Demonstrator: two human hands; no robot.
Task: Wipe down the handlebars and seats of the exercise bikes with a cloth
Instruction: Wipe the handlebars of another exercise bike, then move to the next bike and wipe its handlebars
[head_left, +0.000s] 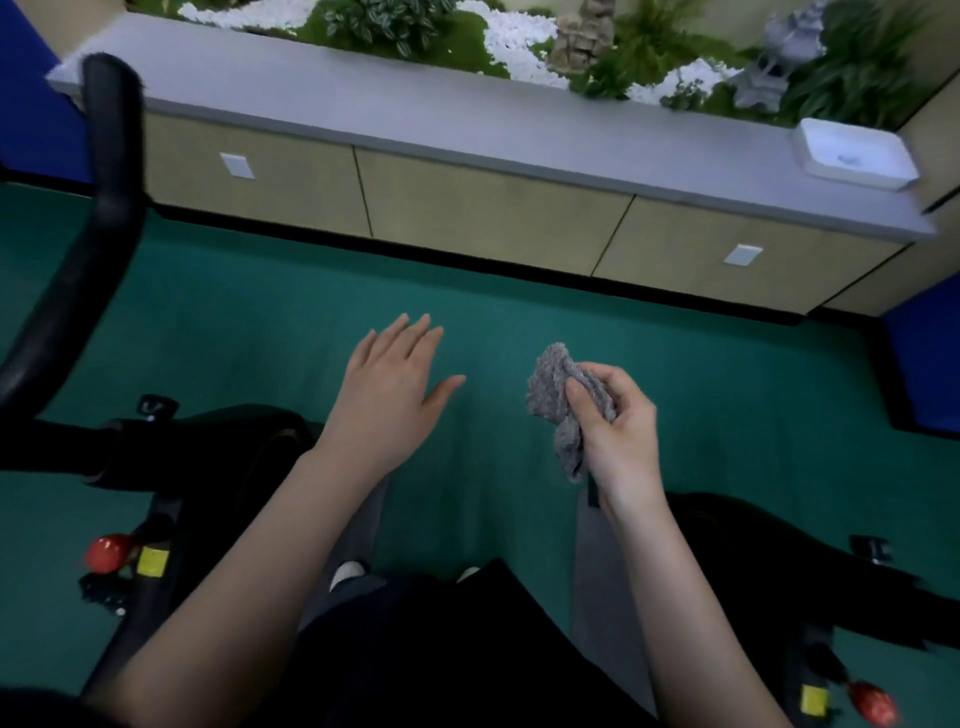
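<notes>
My right hand grips a bunched grey cloth over the green floor, between two exercise bikes. My left hand hovers flat beside it with fingers straight, holding nothing. A black curved handlebar of the left bike rises at the far left, well away from both hands. The left bike's black frame lies under my left forearm, with a red knob lower down. The right bike's black frame sits at the lower right with its own red knob. No seat is in view.
A low cabinet with a grey top runs across the far side, with a planter of greenery and white pebbles behind it. A white tray rests on its right end. Green carpet lies between the bikes and the cabinet.
</notes>
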